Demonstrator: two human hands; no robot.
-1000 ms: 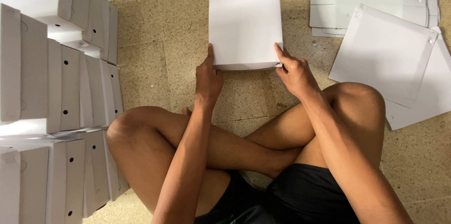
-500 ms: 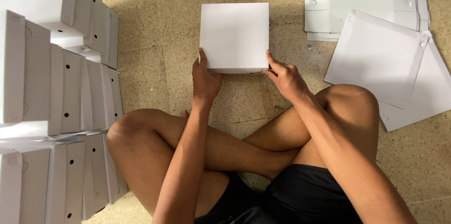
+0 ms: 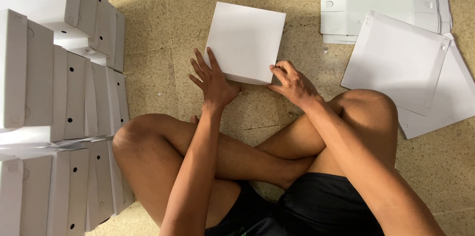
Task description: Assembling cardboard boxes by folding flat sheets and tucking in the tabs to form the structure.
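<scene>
A closed white cardboard box rests on the speckled floor in front of my crossed legs, turned slightly askew. My left hand lies against its near left corner with the fingers spread and flat on the side. At the near right corner, my right hand pinches the box's edge with curled fingers. Both hands touch the box; neither lifts it.
Stacks of folded white boxes with small round holes line the left side. Flat unfolded box blanks lie on the floor at the upper right, overlapping one another. My bare knees sit close below the box.
The box has slid left and rotated a little clockwise. Both hands followed it, the left opening its fingers along the side, the right curling onto the near right corner.
</scene>
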